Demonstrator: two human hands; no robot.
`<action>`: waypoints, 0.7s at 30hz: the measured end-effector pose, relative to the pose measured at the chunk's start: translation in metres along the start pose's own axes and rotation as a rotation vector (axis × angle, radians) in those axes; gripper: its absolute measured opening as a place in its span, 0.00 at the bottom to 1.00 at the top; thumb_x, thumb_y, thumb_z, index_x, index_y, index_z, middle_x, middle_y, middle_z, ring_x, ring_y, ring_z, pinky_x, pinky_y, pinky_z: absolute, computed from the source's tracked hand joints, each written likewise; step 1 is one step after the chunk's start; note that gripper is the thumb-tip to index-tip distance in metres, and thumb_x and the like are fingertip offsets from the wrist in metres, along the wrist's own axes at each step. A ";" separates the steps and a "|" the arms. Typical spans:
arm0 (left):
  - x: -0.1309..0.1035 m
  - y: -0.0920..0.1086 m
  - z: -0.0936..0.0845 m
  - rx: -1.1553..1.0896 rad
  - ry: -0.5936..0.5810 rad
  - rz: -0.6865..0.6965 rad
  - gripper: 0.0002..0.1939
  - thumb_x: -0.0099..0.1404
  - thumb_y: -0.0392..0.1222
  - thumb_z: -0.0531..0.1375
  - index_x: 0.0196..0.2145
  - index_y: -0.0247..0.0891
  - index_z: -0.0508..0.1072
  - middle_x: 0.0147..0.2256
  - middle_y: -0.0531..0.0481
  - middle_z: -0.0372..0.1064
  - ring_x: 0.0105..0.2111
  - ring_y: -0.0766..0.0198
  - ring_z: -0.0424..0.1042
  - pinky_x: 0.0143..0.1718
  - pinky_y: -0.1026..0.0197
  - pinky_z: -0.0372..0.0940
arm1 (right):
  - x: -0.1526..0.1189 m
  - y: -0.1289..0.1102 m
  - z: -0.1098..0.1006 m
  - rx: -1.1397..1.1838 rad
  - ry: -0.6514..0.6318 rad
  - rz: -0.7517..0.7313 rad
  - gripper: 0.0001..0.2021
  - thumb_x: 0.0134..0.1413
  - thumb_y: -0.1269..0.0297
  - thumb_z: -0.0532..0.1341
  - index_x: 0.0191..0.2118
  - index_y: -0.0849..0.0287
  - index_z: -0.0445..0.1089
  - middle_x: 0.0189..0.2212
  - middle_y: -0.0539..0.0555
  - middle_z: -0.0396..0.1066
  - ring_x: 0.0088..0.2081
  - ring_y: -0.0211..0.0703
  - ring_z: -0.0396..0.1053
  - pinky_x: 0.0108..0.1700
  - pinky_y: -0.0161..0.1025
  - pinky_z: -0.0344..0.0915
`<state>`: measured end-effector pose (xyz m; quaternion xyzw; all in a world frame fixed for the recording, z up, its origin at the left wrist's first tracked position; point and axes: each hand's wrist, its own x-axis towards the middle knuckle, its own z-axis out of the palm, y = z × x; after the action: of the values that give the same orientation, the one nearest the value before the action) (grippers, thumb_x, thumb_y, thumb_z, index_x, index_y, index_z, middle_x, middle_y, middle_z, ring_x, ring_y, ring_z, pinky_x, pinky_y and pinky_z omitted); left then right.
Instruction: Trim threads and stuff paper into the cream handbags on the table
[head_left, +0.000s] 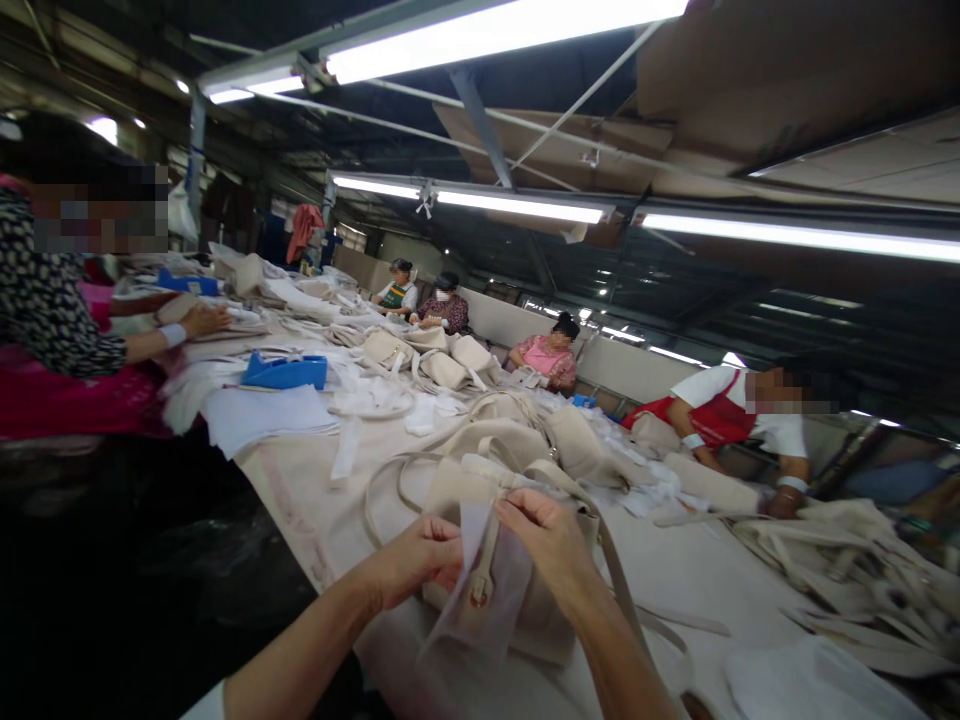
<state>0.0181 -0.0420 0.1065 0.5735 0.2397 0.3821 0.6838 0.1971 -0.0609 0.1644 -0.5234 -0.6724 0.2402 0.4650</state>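
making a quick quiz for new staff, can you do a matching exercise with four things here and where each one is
1. handbag
2. stack of white sheets
3. nearest blue tape dispenser
4. left hand

A. just beyond the stack
B. gripping the left side of the translucent sheet
C. partly behind the translucent sheet
D. at the left edge of the table

Pairs: 1-C, 2-D, 3-A, 4-B

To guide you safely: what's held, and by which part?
A thin white sheet: the left hand pinches its left edge, the right hand its upper edge. Whether the right also grips the strap there cannot be told.
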 end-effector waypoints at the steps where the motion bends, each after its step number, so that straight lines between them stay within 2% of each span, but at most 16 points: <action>1: 0.003 0.003 0.006 0.023 -0.005 0.017 0.15 0.48 0.49 0.70 0.21 0.33 0.78 0.20 0.49 0.72 0.20 0.68 0.66 0.24 0.67 0.60 | 0.000 -0.001 0.000 -0.020 0.001 -0.014 0.14 0.47 0.51 0.60 0.23 0.57 0.70 0.20 0.47 0.62 0.26 0.40 0.59 0.30 0.38 0.55; 4: 0.008 0.012 0.019 0.080 0.002 0.037 0.14 0.46 0.47 0.70 0.23 0.32 0.79 0.22 0.48 0.73 0.20 0.69 0.65 0.22 0.68 0.58 | -0.002 -0.004 -0.004 -0.029 0.009 -0.035 0.14 0.48 0.52 0.61 0.22 0.56 0.70 0.19 0.48 0.64 0.26 0.41 0.61 0.30 0.38 0.57; 6: 0.009 0.015 0.026 0.050 0.017 0.026 0.13 0.45 0.45 0.70 0.25 0.32 0.80 0.22 0.49 0.72 0.19 0.71 0.63 0.21 0.69 0.55 | -0.007 -0.003 -0.009 0.059 0.049 -0.026 0.14 0.48 0.51 0.63 0.25 0.56 0.74 0.23 0.50 0.70 0.29 0.43 0.66 0.33 0.38 0.61; 9: 0.013 0.015 0.035 -0.055 0.041 0.002 0.15 0.43 0.43 0.70 0.29 0.32 0.80 0.22 0.50 0.72 0.19 0.70 0.64 0.21 0.68 0.55 | -0.028 0.007 -0.013 0.382 0.076 0.109 0.21 0.47 0.42 0.65 0.38 0.55 0.78 0.33 0.54 0.78 0.36 0.48 0.72 0.38 0.41 0.67; 12: 0.018 0.013 0.042 -0.088 0.067 0.001 0.15 0.43 0.42 0.70 0.30 0.32 0.79 0.22 0.51 0.71 0.18 0.70 0.63 0.21 0.67 0.54 | -0.059 0.028 -0.006 0.683 0.025 0.234 0.31 0.47 0.33 0.62 0.45 0.54 0.77 0.35 0.58 0.79 0.36 0.53 0.76 0.35 0.44 0.70; 14: 0.021 0.013 0.045 -0.070 0.078 0.011 0.14 0.43 0.43 0.69 0.29 0.33 0.78 0.20 0.53 0.69 0.17 0.72 0.60 0.19 0.68 0.51 | -0.076 0.043 0.003 0.741 0.039 0.250 0.32 0.42 0.35 0.67 0.45 0.56 0.78 0.36 0.59 0.80 0.38 0.55 0.77 0.37 0.45 0.71; 16: 0.022 0.014 0.050 -0.050 0.085 0.021 0.14 0.43 0.44 0.69 0.27 0.33 0.77 0.17 0.55 0.65 0.14 0.75 0.54 0.17 0.68 0.47 | -0.087 0.055 0.012 0.723 0.066 0.287 0.31 0.36 0.41 0.73 0.45 0.58 0.78 0.38 0.60 0.80 0.40 0.56 0.77 0.39 0.45 0.72; 18: 0.022 0.016 0.054 -0.040 0.094 0.013 0.15 0.43 0.46 0.70 0.26 0.33 0.76 0.16 0.57 0.62 0.13 0.76 0.51 0.15 0.68 0.45 | -0.092 0.063 0.018 0.693 0.076 0.327 0.30 0.36 0.45 0.74 0.45 0.59 0.79 0.38 0.60 0.80 0.39 0.56 0.77 0.38 0.45 0.72; 21: 0.023 0.017 0.062 -0.027 0.127 0.000 0.17 0.44 0.50 0.69 0.25 0.33 0.75 0.17 0.55 0.64 0.13 0.74 0.55 0.14 0.68 0.47 | -0.094 0.067 0.020 0.676 0.074 0.308 0.26 0.39 0.47 0.73 0.42 0.59 0.80 0.36 0.58 0.80 0.35 0.53 0.76 0.36 0.43 0.72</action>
<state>0.0753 -0.0597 0.1392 0.5387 0.2775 0.4208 0.6750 0.2137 -0.1218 0.0661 -0.4436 -0.4511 0.4969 0.5939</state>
